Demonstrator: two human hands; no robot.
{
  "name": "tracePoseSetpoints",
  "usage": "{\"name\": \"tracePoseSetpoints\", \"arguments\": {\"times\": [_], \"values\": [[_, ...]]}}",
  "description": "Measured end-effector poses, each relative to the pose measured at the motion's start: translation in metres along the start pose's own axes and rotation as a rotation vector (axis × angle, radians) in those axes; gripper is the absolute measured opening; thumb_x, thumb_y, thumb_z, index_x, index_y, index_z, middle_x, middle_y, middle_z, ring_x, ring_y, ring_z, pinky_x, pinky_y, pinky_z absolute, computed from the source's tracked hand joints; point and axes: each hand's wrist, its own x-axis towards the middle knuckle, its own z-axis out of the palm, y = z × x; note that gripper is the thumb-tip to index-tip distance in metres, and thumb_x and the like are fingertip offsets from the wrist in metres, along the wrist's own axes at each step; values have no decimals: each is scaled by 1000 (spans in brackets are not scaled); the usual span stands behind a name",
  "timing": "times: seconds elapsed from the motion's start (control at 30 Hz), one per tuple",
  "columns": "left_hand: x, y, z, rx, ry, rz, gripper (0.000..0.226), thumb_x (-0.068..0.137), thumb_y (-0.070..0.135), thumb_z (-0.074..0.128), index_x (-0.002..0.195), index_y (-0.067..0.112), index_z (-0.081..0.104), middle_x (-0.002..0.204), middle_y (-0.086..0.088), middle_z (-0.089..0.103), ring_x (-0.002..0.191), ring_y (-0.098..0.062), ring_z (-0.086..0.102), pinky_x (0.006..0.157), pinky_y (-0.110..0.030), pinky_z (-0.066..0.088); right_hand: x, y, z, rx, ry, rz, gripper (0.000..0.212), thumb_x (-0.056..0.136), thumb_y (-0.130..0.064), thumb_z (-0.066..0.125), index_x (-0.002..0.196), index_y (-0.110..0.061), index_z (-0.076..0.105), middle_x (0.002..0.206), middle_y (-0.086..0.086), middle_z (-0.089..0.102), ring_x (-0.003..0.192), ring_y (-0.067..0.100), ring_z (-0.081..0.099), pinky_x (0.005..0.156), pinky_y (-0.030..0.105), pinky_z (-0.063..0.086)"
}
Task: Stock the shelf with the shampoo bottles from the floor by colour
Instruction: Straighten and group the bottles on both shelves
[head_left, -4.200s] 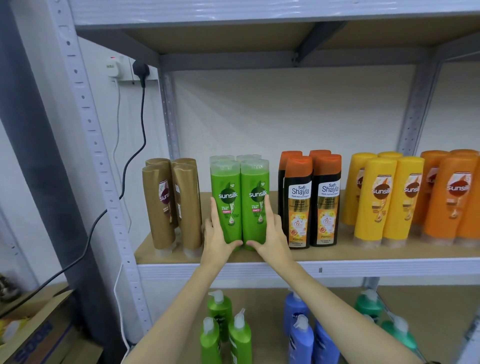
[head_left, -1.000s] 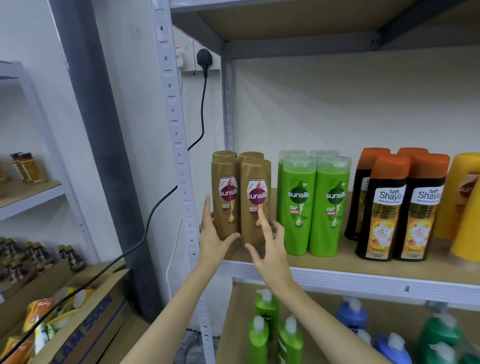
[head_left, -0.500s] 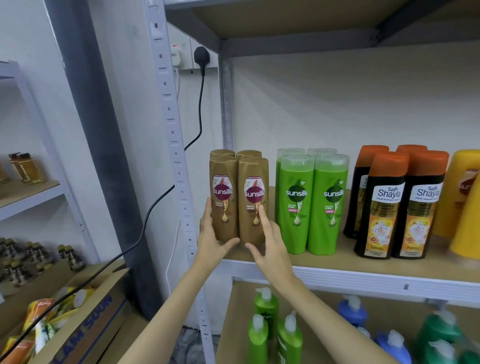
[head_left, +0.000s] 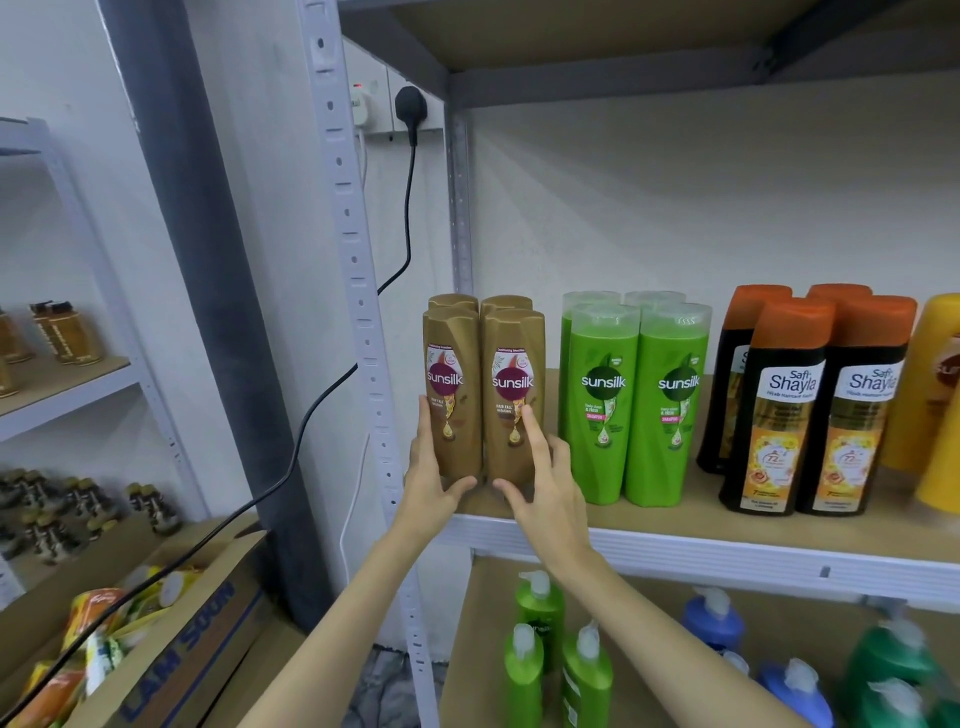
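Several brown Sunsilk shampoo bottles (head_left: 511, 364) stand upright in a tight block at the left end of the shelf (head_left: 727, 561). My left hand (head_left: 431, 483) presses against the left front bottle, thumb under its base. My right hand (head_left: 545, 483) cups the right front bottle, forefinger on its label. To the right stand green Sunsilk bottles (head_left: 636, 400), then black Safi Shayla bottles with orange caps (head_left: 810, 405), then yellow bottles (head_left: 940, 395) at the frame's edge.
The shelf's upright post (head_left: 358, 312) is just left of the brown bottles. A black cable (head_left: 311, 410) hangs from a wall plug. Green (head_left: 550, 660) and blue pump bottles (head_left: 717, 623) fill the lower shelf. A cardboard box (head_left: 171, 660) sits at lower left.
Over the last second both hands stayed on the brown bottles, nudging the block slightly; 4.2 s ago they held the green bottles, and the view has since shifted left.
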Motion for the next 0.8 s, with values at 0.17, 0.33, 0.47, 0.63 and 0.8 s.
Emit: {"name": "tracePoseSetpoints", "arguments": {"times": [0.17, 0.33, 0.47, 0.63, 0.8], "values": [[-2, 0, 1, 36, 10, -14, 112, 77, 4, 69, 131, 57, -13, 132, 18, 21, 128, -11, 32, 98, -53, 43, 0, -1, 4, -3, 4, 15, 105, 82, -26, 69, 131, -63, -16, 127, 12, 41, 91, 29, 59, 69, 38, 55], [-2, 1, 2, 42, -16, -33, 106, 79, 5, 68, 141, 40, -11, 134, 14, 23, 126, -6, 30, 106, -45, 38, 0, -3, 6, -8, 20, 29, 104, 81, -25, 69, 132, -62, -15, 126, 10, 41, 93, 27, 60, 69, 39, 55], [-3, -3, 3, 23, -3, -31, 105, 79, 7, 69, 144, 36, -8, 129, 19, 23, 121, 0, 29, 107, -47, 38, -3, -4, 10, -35, 48, 43, 100, 81, -26, 69, 136, -56, -9, 128, 11, 43, 96, 28, 61, 68, 39, 56], [-7, 4, 6, 29, 51, -29, 99, 79, 6, 69, 142, 35, -1, 135, 4, 32, 116, 0, 31, 102, -28, 33, -5, -5, 10, -23, 62, 61, 95, 80, -25, 70, 139, -50, 0, 125, 10, 46, 95, 26, 61, 65, 36, 56], [-13, 14, 9, 75, 93, -57, 102, 77, 8, 71, 144, 31, -3, 140, -6, 32, 126, -15, 35, 107, -39, 34, -9, -3, 3, 80, -17, 57, 95, 84, -21, 66, 140, -52, -3, 136, 8, 36, 113, 26, 53, 83, 38, 54]]}}
